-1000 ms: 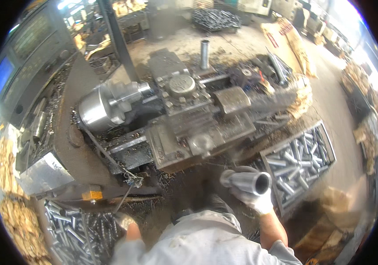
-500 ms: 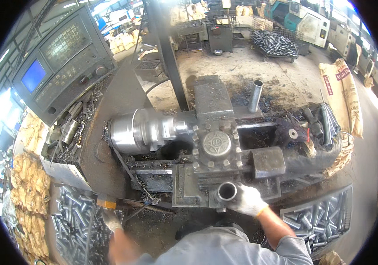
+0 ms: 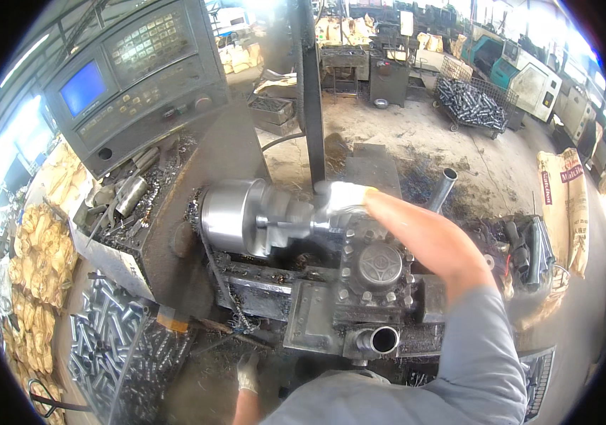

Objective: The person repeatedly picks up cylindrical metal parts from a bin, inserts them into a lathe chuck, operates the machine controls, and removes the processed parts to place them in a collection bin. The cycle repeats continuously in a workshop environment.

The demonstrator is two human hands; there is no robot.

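Note:
My right hand [image 3: 345, 197], in a white glove, reaches across the dark square tool post [image 3: 379, 265] to its far left corner. It is beside a small metal piece [image 3: 323, 224] in front of the lathe chuck [image 3: 232, 216], whose jaws look smeared. The fingers are blurred and partly hidden, so their grip does not show. Low in front of the machine, my gloved left hand [image 3: 248, 374] hangs with its fingers loosely stretched and nothing seen in them. An open-ended metal tube [image 3: 384, 340] sticks out at the carriage's near side, apart from both hands.
A control panel [image 3: 133, 78] with a blue screen stands at left. Loose metal tubes fill a bin [image 3: 108, 333] at lower left. Another tube [image 3: 443, 190] rises behind the carriage. A dark post [image 3: 313, 106] stands beyond the lathe; a paper sack [image 3: 565, 205] is at right.
My right hand has left the open-ended tube and moved forward and left over the tool post. My left hand appears farther right. The whole view has shifted.

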